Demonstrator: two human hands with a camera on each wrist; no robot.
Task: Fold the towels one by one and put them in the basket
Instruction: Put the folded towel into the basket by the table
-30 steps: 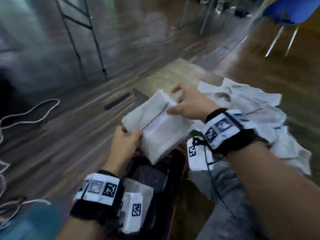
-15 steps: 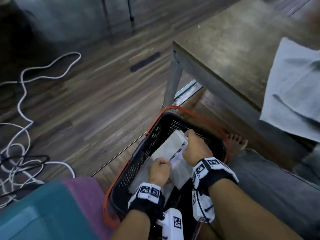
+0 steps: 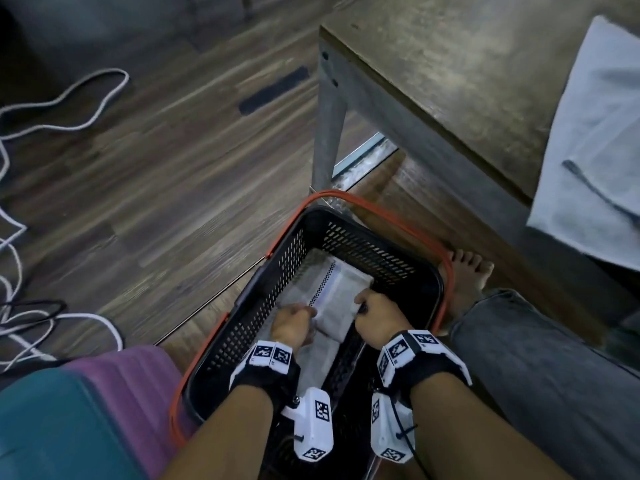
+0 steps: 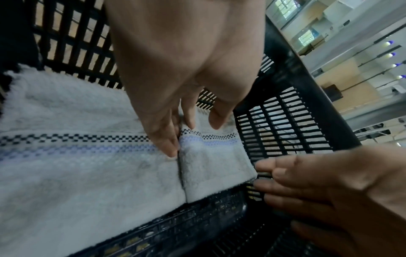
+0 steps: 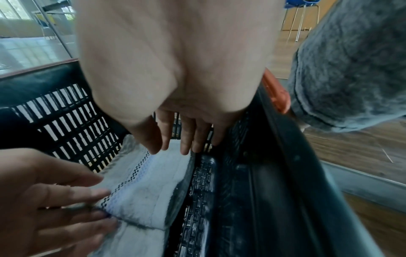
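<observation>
Two hands are down inside the basket (image 3: 346, 233), settling a folded towel (image 3: 341, 299) on its floor, so the step in hand looks like the placing, near its end. The left hand (image 3: 294, 323) makes its grip at the near-left edge of the towel: in the left wrist view the left fingertips (image 4: 169, 147) press into a seam at the checked stripe, fingers nearly straight, pinning rather than clutching. The right hand (image 3: 375, 315) rests at the towel's right edge, hard against the basket wall; its fingers (image 5: 186, 139) hang fairly straight and loose, and they do not seem to be curled round the cloth. Under both grips the towel lies flat, and more white cloth shows beneath it toward the person, perhaps another towel, though I cannot tell. Next, judging from this, both hands need only lift straight up without dragging the fold open, then reach up and right of the grip to the table (image 3: 450, 81), where a grey-blue towel (image 3: 595, 140) hangs over the edge, unfolded.
</observation>
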